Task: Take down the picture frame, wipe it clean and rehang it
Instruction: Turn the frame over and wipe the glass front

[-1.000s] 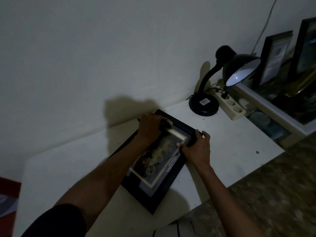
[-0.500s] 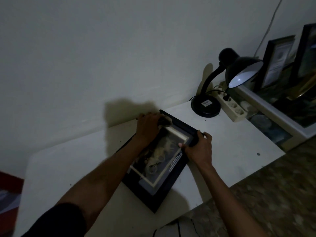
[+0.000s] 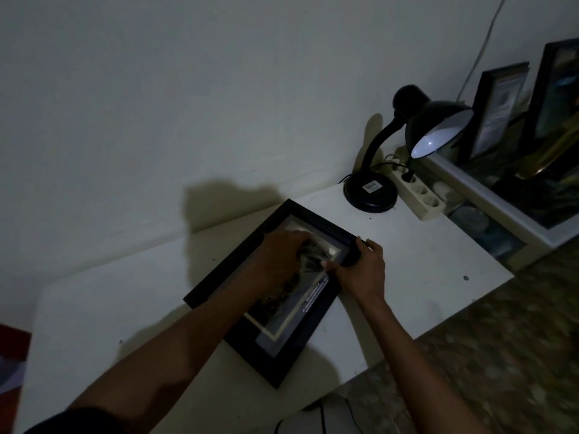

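A black picture frame (image 3: 228, 261) lies flat, glass up, on the white table (image 3: 423, 261), turned at an angle. My left hand (image 3: 282, 255) rests on the upper part of the glass, its fingers curled over a small dark crumpled cloth (image 3: 310, 253) that mostly hides under them. My right hand (image 3: 360, 270) grips the frame's right edge near the top corner, thumb on the front border. My left forearm covers much of the picture.
A black desk lamp (image 3: 435, 126) stands at the table's back right, beside a white power strip (image 3: 419, 195). A white shelf (image 3: 485, 195) to the right carries other framed pictures (image 3: 498, 104). The wall runs just behind the table. Patterned floor lies lower right.
My left hand has slid with the cloth from the frame's top corner down onto the glass. My right hand keeps its grip on the right edge.
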A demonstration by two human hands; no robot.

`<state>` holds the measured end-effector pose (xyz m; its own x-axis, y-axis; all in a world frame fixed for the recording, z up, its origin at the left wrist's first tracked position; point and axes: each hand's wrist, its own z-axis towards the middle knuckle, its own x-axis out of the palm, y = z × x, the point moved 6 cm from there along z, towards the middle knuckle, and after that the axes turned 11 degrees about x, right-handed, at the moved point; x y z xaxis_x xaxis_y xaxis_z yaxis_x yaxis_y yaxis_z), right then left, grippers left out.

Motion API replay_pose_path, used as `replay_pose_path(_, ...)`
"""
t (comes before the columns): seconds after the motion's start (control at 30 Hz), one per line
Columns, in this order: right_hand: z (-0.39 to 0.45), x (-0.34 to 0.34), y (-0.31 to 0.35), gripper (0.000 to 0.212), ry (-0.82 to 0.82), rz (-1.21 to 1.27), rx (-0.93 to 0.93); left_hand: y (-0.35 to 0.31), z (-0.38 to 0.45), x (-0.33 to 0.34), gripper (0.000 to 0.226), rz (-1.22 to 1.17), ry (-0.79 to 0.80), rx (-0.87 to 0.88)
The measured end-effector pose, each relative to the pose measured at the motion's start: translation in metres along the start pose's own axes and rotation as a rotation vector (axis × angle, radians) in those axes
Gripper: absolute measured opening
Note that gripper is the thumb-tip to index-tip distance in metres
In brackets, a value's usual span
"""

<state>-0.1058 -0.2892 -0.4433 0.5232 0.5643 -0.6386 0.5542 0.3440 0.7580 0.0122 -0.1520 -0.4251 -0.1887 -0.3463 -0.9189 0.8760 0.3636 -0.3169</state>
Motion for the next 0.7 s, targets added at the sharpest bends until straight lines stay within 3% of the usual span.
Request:
replay_pose_path(0.1, 0.001, -0.001, -0.004, 0.087, 0.034, -0.015, 0.013, -0.009, -0.011, -0.008, 0.04, 0.002, -0.056, 0.075)
replay_pose_path(0.27, 0.007, -0.009, -0.016, 0.076, 0.088, 0.092, 0.042, 0.009, 0.004, -0.033, 0.046, -0.113, -0.331, -0.156)
replay_pose_path(0.43, 0.011, -0.012, -0.028, 0.08, 0.154, 0.181, 0.114, 0.0, 0.028, -0.009, 0.051, -0.128, -0.154, -0.193)
replay_pose_path(0.7, 0.013, -0.01, -0.033, 0.078, 0.155, 0.251, 0.146, -0.018, 0.024, 0.001, 0.047, -0.05, -0.153, -0.094)
